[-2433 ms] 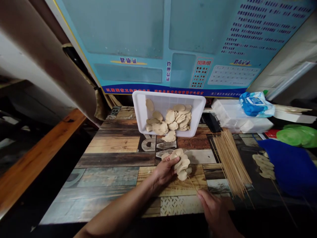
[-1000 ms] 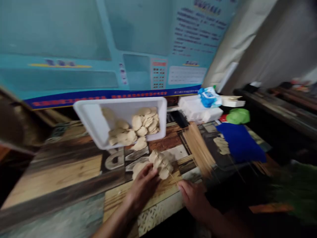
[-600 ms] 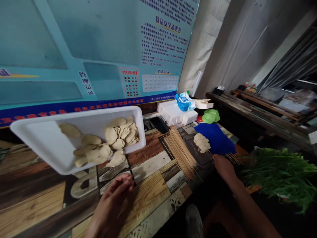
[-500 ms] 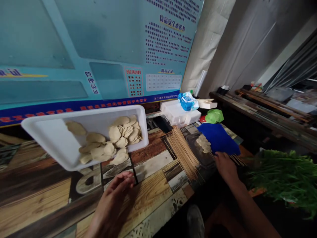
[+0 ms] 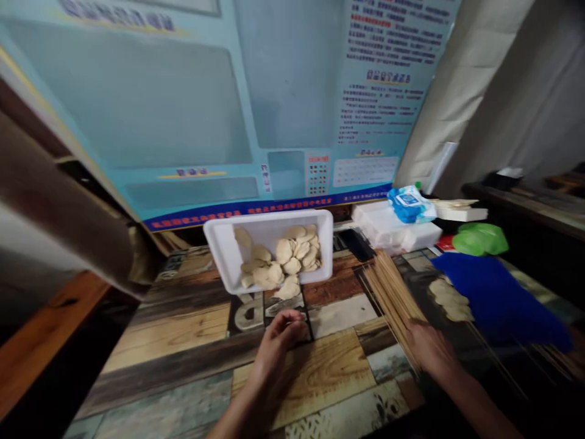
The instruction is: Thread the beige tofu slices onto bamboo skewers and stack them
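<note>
My left hand (image 5: 284, 332) hovers over the wood-patterned table, in front of the white tray, its fingers curled in and thumb near the index finger. Whether anything small is pinched there I cannot make out. My right hand (image 5: 432, 346) lies on the near end of a bundle of thin bamboo skewers (image 5: 393, 292); its fingertips are blurred and partly hidden. Pale, flat round slices (image 5: 299, 250) are heaped in the white tray (image 5: 223, 268), with a few overlapping its near edge. Right of the bundle, similar slices (image 5: 450, 299) sit threaded on a skewer beside a blue cloth (image 5: 498, 299).
Behind the skewers lie a dark phone-like object (image 5: 359, 245) and white packs (image 5: 393, 228) with a blue wipes packet (image 5: 411, 204) on top. A green bag (image 5: 479, 239) is at the right. A printed blue board (image 5: 183, 103) stands behind the tray.
My view has swung left. My right hand has left the threaded slices by the blue cloth and moved left onto the skewer bundle. My left hand keeps its curled shape before the tray.
</note>
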